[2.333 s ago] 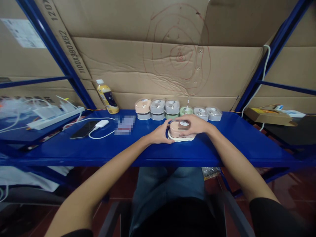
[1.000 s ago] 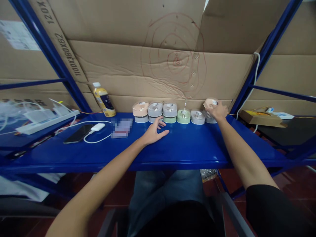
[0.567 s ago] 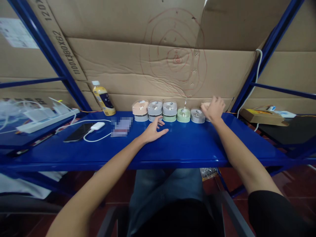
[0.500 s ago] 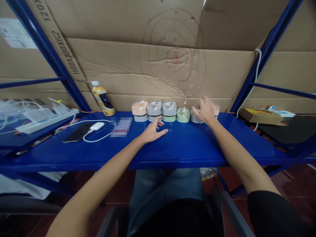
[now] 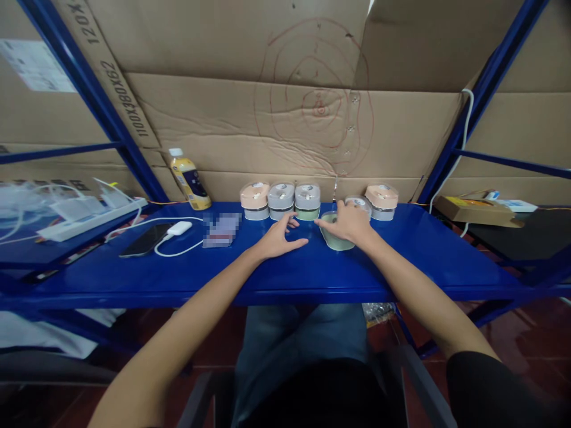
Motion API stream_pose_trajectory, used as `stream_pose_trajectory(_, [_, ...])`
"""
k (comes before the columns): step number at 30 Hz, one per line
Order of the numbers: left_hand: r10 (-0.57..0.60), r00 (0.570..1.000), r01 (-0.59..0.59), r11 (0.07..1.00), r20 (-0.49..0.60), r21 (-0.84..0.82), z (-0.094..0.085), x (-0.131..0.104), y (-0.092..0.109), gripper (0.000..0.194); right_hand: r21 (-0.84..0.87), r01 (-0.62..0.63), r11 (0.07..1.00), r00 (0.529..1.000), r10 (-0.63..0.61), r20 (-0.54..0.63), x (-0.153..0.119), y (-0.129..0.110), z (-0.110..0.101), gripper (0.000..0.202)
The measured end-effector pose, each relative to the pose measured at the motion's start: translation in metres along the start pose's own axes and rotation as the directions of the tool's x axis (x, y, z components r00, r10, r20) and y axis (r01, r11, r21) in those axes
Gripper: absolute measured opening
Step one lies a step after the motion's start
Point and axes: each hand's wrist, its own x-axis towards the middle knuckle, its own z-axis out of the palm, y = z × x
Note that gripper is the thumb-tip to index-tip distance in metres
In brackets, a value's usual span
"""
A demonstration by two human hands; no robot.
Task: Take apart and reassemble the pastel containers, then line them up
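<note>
My right hand (image 5: 350, 224) grips a small green lidded container (image 5: 336, 239) from above, in front of the row at the back of the blue table. Its thumb reaches to the container's left side; the fingers hide part of the lid. My left hand (image 5: 280, 236) is open, thumb and fingers apart, with nothing in it. Just behind that hand stand a grey container (image 5: 281, 196) and a container with a grey top and green base (image 5: 307, 201). Left of them is a peach-topped container (image 5: 254, 196). Another grey container (image 5: 363, 205) is partly hidden behind my right hand, beside a peach-topped one (image 5: 382, 197).
A yellow bottle (image 5: 190, 179) stands at the back left. Nearer lie a phone (image 5: 145, 240), a white charger (image 5: 179, 227) with cable, and a blurred-out flat item (image 5: 222, 230). A power strip (image 5: 89, 220) lies far left, a cardboard box (image 5: 473, 213) far right. Blue posts flank the table (image 5: 285, 279).
My right hand has moved left and toward me from the right end of the row. The green container has come forward out of the row with it. My left hand is nearly unmoved.
</note>
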Motion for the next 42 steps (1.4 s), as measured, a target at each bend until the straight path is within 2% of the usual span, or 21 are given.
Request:
stream_pose_trajectory(2, [0.002,1.000,-0.001,1.000,0.022,-0.026,-0.001,-0.001,0.001,0.096,0.008,-0.003,1.000,0.990,0.002,0.141,-0.002,-0.004,0.000,0.099])
stream_pose_trajectory(4, [0.010,0.999,-0.007,0.998,0.050,-0.063,-0.001,-0.001,0.000,0.109,0.100,0.133,0.986,0.956,-0.154,0.248,-0.004,-0.006,0.000,0.103])
stream_pose_trajectory(5, [0.019,0.998,-0.013,0.996,0.067,-0.083,-0.001,-0.001,0.000,0.115,0.171,0.216,0.961,0.931,-0.256,0.262,-0.005,-0.007,0.000,0.106])
stream_pose_trajectory(7, [0.042,0.994,-0.030,0.992,0.098,-0.121,0.000,-0.001,-0.001,0.123,0.291,0.331,0.898,0.877,-0.406,0.256,-0.008,-0.008,0.000,0.112])
stream_pose_trajectory(8, [0.053,0.993,-0.037,0.990,0.110,-0.139,0.000,-0.002,-0.001,0.125,0.320,0.356,0.878,0.858,-0.442,0.260,-0.010,-0.009,0.000,0.114])
stream_pose_trajectory(11, [0.072,0.988,-0.047,0.983,0.137,-0.178,0.002,-0.003,-0.001,0.128,0.352,0.388,0.852,0.825,-0.491,0.279,-0.012,-0.011,0.002,0.112])
stream_pose_trajectory(14, [0.065,0.986,-0.041,0.987,0.152,-0.154,0.001,-0.004,0.001,0.121,0.469,0.422,0.776,0.810,-0.555,0.189,-0.008,-0.005,-0.002,0.100])
stream_pose_trajectory(16, [0.080,0.984,-0.064,0.993,0.158,-0.104,-0.001,-0.004,0.003,0.110,0.538,0.393,0.746,0.841,-0.528,0.117,-0.004,0.006,-0.008,0.089])
stream_pose_trajectory(20, [0.142,0.970,-0.151,0.988,0.196,0.033,-0.004,-0.005,0.006,0.065,0.540,0.180,0.822,0.963,-0.260,0.074,0.006,0.040,-0.017,0.080])
stream_pose_trajectory(23, [0.142,0.967,-0.160,0.985,0.211,0.069,-0.003,-0.006,0.007,0.042,0.511,0.071,0.857,0.988,-0.129,0.080,0.012,0.060,-0.014,0.079])
stream_pose_trajectory(26, [0.147,0.975,-0.160,0.985,0.168,0.067,-0.003,-0.005,0.005,0.040,0.489,0.039,0.871,0.990,-0.100,0.099,0.014,0.066,-0.009,0.080])
stream_pose_trajectory(28, [0.124,0.988,-0.132,0.988,0.095,0.080,-0.007,-0.003,0.002,0.044,0.460,0.033,0.887,0.990,-0.093,0.109,0.015,0.066,-0.007,0.082])
stream_pose_trajectory(31, [0.035,0.997,-0.028,0.993,-0.062,0.111,-0.017,0.000,-0.010,0.050,0.418,0.051,0.907,0.981,-0.123,0.148,0.016,0.065,-0.007,0.081])
stream_pose_trajectory(33, [-0.029,0.992,0.046,0.989,-0.122,0.141,-0.025,0.001,-0.019,0.052,0.389,0.057,0.920,0.964,-0.152,0.218,0.018,0.066,-0.007,0.079])
stream_pose_trajectory(37, [-0.095,0.991,0.115,0.965,-0.094,0.236,-0.035,0.001,-0.033,0.053,0.335,0.028,0.942,0.906,-0.166,0.390,0.021,0.073,-0.003,0.084])
stream_pose_trajectory(39, [-0.100,0.993,0.112,0.960,-0.062,0.257,-0.036,0.000,-0.033,0.054,0.326,0.035,0.945,0.893,-0.176,0.415,0.022,0.074,-0.001,0.085])
stream_pose_trajectory(42, [-0.068,0.997,0.073,0.971,-0.027,0.229,-0.034,-0.001,-0.025,0.055,0.328,0.048,0.943,0.901,-0.183,0.394,0.022,0.073,-0.002,0.082])
